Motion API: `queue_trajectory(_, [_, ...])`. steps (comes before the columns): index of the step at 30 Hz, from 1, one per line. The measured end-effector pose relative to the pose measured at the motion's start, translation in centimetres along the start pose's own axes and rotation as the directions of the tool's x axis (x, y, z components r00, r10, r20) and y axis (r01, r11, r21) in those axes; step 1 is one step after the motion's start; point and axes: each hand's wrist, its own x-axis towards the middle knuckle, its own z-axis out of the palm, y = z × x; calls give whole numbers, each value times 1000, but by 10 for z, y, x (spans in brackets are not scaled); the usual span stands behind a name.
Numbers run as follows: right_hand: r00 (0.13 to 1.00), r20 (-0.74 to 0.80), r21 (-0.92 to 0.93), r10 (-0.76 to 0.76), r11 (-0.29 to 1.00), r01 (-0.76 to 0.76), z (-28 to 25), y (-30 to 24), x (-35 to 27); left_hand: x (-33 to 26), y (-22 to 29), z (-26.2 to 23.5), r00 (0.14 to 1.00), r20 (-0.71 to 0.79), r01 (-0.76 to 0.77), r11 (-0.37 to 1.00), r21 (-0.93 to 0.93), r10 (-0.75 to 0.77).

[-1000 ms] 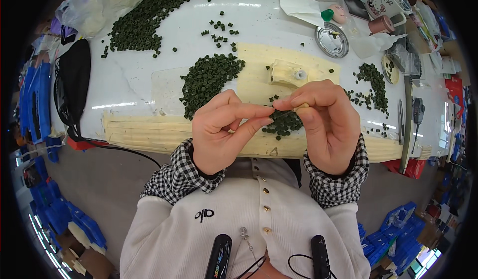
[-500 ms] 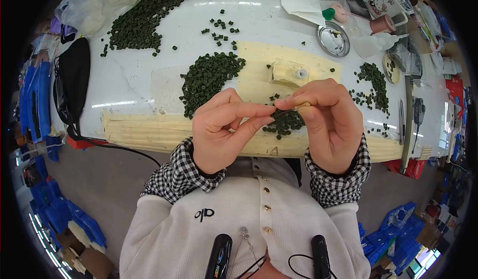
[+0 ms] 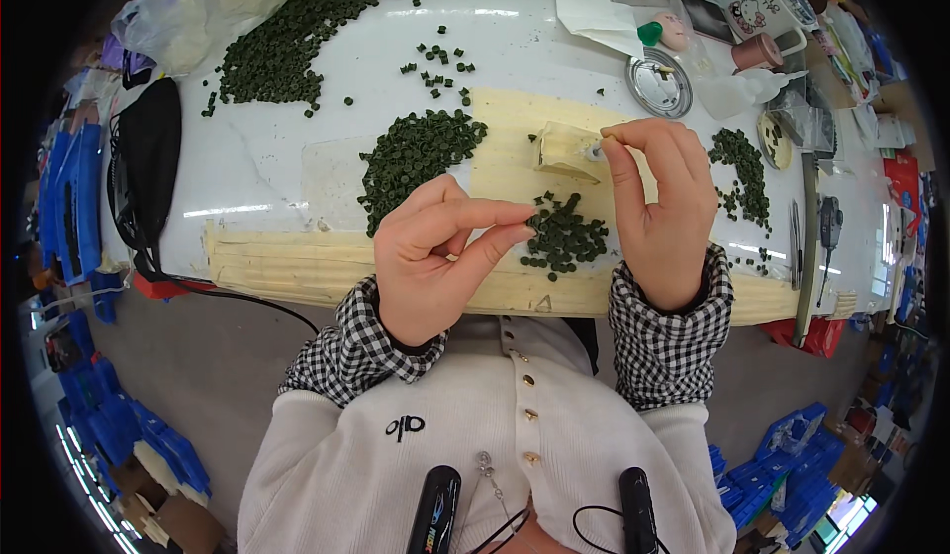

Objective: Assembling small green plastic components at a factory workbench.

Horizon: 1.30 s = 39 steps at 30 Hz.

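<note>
My left hand (image 3: 426, 257) is closed in a pinch above the front of the table; whatever its fingertips hold is too small to name. Just right of those fingertips lies a small pile of dark green, spool-shaped pieces (image 3: 569, 237). A larger heap of the same pieces (image 3: 416, 158) spreads behind my left hand. My right hand (image 3: 663, 203) also pinches, thumb and forefinger together at a small whitish cup (image 3: 596, 151) set in a cream, tape-covered block (image 3: 564, 148). What sits between those fingertips, if anything, I cannot make out.
A big heap of green pieces (image 3: 282, 45) lies far left, beside a plastic bag (image 3: 183, 15). On the right are another group of pieces (image 3: 747, 173), a round metal lid (image 3: 659, 84), a squeeze bottle (image 3: 737, 91) and tweezers (image 3: 796, 242). Cream tape covers the front edge (image 3: 287, 262).
My right hand has parted from my left, moving away from me to the cup on the block. The left hand has shifted slightly left, still pinching.
</note>
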Motion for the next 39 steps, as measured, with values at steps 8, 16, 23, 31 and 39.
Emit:
queue_trajectory(8, [985,133,298,114,943,-149,-19,-34,-18,0,5,-3,1000,-25,-18,999,49,19])
queue_trajectory(16, [970,217,486,111,849,-206,-6,-46,-37,0,7,-4,999,-1,-39,998,54,39])
queue_trajectory(23, [973,222,523,56,836,-167,-3,-46,-40,-3,0,-2,1000,-19,-18,999,-34,18])
queue_trajectory(31, [977,213,524,-17,846,-100,-4,-40,-38,-4,-2,-1,1000,12,1,998,-66,0])
queue_trajectory(39, [963,247,605,104,760,-237,-3,-42,-43,-5,-4,1,997,-25,-68,997,-27,67])
